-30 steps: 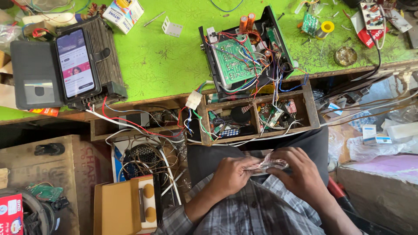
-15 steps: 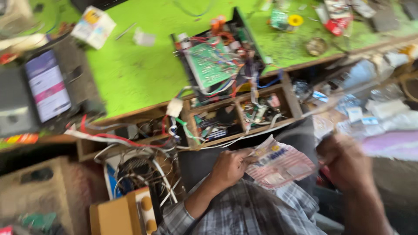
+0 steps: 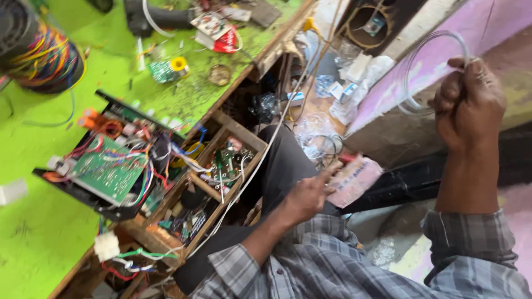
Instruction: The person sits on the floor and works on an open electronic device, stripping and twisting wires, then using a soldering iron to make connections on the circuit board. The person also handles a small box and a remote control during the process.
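My left hand (image 3: pixel 306 195) grips a small flat printed plastic packet (image 3: pixel 354 180) over my lap. My right hand (image 3: pixel 469 103) is raised high at the right with its fingers closed on a thin coil of clear wire or tubing (image 3: pixel 425 71), pulled clear of the packet. On the green workbench (image 3: pixel 33 232) to the left lies an open black chassis holding a green circuit board (image 3: pixel 105 173) and a tangle of coloured wires.
An open wooden drawer (image 3: pixel 224 165) full of small parts juts from the bench edge. A spool of multicoloured wire (image 3: pixel 47 58) stands at top left. A solder reel (image 3: pixel 178 64), boxes and plastic bags (image 3: pixel 318 138) lie about. A pink wall (image 3: pixel 410 61) is at right.
The view has swung right and tilted. My right hand has risen away from the packet, carrying the clear coil, while my left hand keeps the packet over my lap.
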